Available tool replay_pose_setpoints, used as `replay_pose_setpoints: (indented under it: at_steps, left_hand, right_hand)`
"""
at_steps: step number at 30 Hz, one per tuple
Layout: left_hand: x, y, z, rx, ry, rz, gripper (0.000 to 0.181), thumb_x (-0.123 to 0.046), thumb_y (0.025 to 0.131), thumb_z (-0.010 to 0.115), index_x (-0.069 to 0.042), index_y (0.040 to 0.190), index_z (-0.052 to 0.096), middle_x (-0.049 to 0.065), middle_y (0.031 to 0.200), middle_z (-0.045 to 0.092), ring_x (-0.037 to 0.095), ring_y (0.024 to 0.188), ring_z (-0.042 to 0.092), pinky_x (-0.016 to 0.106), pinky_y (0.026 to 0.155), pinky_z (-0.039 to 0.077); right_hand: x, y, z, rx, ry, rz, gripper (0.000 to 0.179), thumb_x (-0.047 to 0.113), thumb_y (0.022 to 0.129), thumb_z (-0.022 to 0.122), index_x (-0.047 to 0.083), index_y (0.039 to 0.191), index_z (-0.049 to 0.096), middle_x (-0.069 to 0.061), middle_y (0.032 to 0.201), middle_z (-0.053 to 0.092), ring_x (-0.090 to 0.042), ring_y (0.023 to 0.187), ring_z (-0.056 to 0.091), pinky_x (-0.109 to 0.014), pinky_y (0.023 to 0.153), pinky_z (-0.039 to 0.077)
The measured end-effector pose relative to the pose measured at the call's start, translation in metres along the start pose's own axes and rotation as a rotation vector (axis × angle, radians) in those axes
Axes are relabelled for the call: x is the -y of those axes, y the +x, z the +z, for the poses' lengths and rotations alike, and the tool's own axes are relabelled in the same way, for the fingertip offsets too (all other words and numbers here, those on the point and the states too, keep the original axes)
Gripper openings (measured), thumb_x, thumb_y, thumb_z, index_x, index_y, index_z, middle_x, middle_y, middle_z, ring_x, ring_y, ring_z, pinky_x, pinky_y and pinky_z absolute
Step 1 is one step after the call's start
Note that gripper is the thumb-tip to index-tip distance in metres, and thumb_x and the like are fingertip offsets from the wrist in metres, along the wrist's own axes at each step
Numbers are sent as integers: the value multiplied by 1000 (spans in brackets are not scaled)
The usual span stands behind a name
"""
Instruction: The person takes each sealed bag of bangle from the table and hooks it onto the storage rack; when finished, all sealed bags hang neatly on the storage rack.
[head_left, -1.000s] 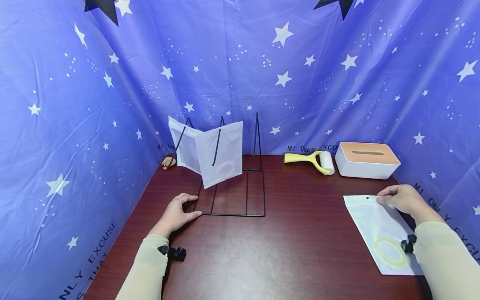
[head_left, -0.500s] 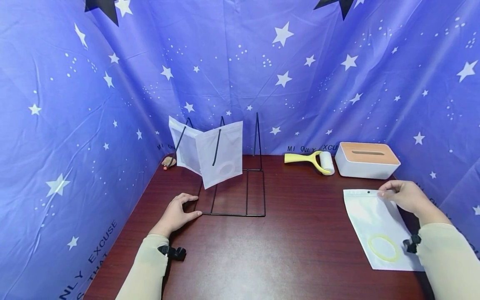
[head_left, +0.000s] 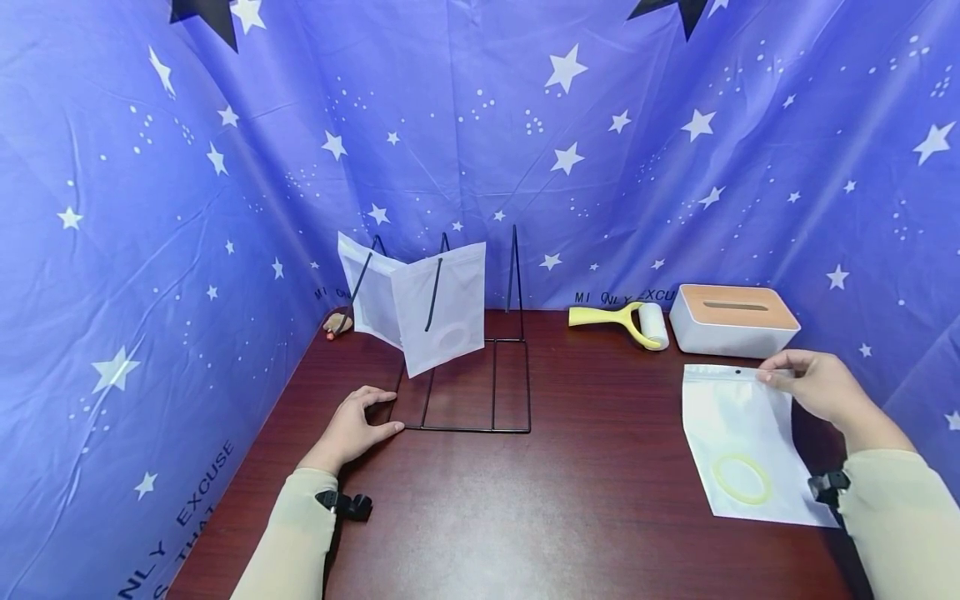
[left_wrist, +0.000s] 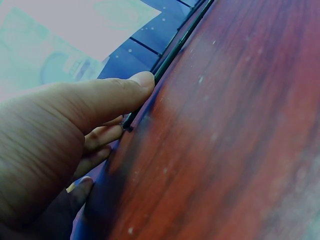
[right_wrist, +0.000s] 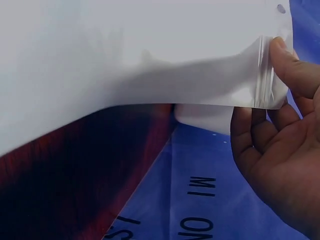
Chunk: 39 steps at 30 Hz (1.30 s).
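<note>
My right hand pinches the top right corner of a white zip-lock bag, thumb on the near face. A small hang hole shows at its top edge, and a pale yellow ring shows on its lower part. In the right wrist view the bag hangs bent, its zip strip beside the thumb. My left hand grips the front left corner of a black wire display rack, thumb against the front bar. Two white bags hang on the rack's left and middle hooks; the right hook carries none.
Behind the right hand stands a white tissue box with a wood-coloured lid. To its left lies a yellow-handled lint roller. A small beige object sits behind the rack. A blue starry curtain encloses the dark red table.
My right hand has lifted the bag's top edge and moved slightly away from me; the bag's lower end has shifted left and back. My left hand and the rack have stayed in place.
</note>
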<state>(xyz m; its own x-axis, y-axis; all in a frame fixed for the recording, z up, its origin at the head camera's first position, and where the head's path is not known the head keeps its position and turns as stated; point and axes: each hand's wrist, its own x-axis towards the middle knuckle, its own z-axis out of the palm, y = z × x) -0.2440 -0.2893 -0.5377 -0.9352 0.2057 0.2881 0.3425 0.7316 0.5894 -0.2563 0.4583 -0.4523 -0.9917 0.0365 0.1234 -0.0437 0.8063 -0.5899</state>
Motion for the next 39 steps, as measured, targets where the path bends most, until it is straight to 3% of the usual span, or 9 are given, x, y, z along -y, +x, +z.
replay_pose_setpoints:
  at_steps: [8,16,21,30,39]
  left_hand:
    - [0,1,0,1,0,6,56,-28,80,94,-7,128,74,5,121,68,32,121,60,53,107,45]
    - [1,0,-1,6,-3,6,56,-29,79,95,-8,127,74,5,121,69,31,122,60,52,108,44]
    - [1,0,-2,12,-1,-2,55,-28,80,94,-9,127,75,5,122,69,30,123,60,51,108,44]
    - [0,0,-2,20,3,-5,55,-28,81,93,-8,128,74,5,123,68,30,124,60,51,109,43]
    - [1,0,-1,15,-2,0,55,-28,80,94,-8,128,74,4,122,68,29,123,60,50,108,44]
  right_hand:
    - [4,-6,-2,-58,58,-21,30,31,99,76,2,105,75,2,75,62,-13,68,48,-29,54,41]
    - [13,-18,-12,-106,189,-97,11,22,98,78,11,99,77,2,68,58,-11,63,47,-30,52,36]
    - [27,-22,-17,-148,239,-119,11,17,96,79,6,99,77,2,70,61,-9,64,48,-30,53,35]
    - [45,-29,-22,-189,227,-141,4,9,96,77,9,100,78,-2,69,65,-8,60,48,-32,50,33]
    - [60,-35,-30,-224,191,-137,10,17,97,78,7,97,76,1,69,65,-8,58,46,-33,47,31]
